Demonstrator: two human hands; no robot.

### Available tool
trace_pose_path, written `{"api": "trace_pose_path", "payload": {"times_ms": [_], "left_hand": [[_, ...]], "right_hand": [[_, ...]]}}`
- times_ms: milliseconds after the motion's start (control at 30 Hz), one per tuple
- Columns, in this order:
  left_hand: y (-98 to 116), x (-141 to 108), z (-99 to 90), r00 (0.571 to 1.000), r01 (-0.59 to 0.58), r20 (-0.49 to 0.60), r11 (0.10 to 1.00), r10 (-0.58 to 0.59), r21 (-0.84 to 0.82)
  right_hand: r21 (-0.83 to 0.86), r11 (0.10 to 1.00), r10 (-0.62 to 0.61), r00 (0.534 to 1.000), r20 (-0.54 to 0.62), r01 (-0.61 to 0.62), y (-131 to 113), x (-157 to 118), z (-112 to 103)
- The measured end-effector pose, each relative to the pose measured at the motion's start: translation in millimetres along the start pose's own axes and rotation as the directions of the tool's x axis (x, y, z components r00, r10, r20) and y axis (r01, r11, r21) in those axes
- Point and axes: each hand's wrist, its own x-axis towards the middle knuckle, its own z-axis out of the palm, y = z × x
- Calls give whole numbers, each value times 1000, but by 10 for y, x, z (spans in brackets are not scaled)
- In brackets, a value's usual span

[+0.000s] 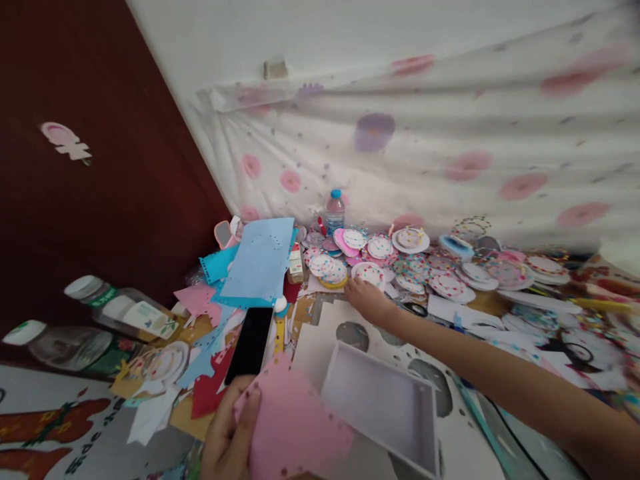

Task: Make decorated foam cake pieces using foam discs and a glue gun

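My left hand [233, 427], at the bottom, pinches the left edge of a pink sheet [295, 427] with small holes along its border. My right hand [367, 300] reaches forward to a white paper disc with colored dots [369, 275]; its fingertips are at the disc's lower left edge, and what they hold, if anything, is hidden. Between the hands lies a shallow white tray [383, 407], on white sheets with round cut-outs. A black phone [250, 343] rests beyond my left hand, beside a yellow ruler [279, 335].
Light blue sheets [260, 260] stand piled at the back left. A small water bottle [335, 212] is near the wall. Many decorated paper discs [475, 275] cover the back and right. Two large bottles [125, 310] lie at the left, near paper scraps.
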Motion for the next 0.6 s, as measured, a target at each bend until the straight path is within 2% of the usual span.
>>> {"api": "trace_pose_path", "payload": {"times_ms": [167, 233, 267, 333, 367, 400, 433, 467, 500, 600], "left_hand": [[-54, 180, 294, 984, -44, 168, 991, 65, -127], [-82, 241, 436, 973, -47, 215, 984, 84, -171], [-89, 266, 507, 969, -49, 229, 981, 92, -187], [-84, 296, 642, 963, -71, 243, 977, 119, -200], [-74, 299, 705, 958, -91, 250, 976, 140, -198], [-61, 293, 764, 953, -115, 257, 975, 163, -193], [-46, 280, 817, 947, -137, 264, 973, 185, -188], [-31, 260, 864, 940, -156, 273, 970, 203, -184], [-17, 237, 901, 934, -172, 282, 968, 219, -182], [-1, 180, 940, 897, -210, 358, 963, 258, -169]], "right_hand": [[187, 982, 28, 994, -110, -7, 81, -490, -307], [398, 917, 80, 987, -139, -19, 38, -759, -401], [607, 794, 133, 982, -136, -24, 0, -893, -434], [900, 434, 201, 978, -47, -46, -98, -1136, -472], [963, 260, 207, 978, 11, -66, -152, -1239, -478], [985, 145, 195, 979, 67, -96, -205, -1326, -478], [987, 87, 178, 977, 114, -131, -256, -1396, -473], [983, 82, 162, 975, 150, -165, -303, -1452, -465], [975, 120, 145, 975, 170, -188, -342, -1495, -454], [929, 327, 119, 983, 139, -171, -411, -1593, -416]]}}
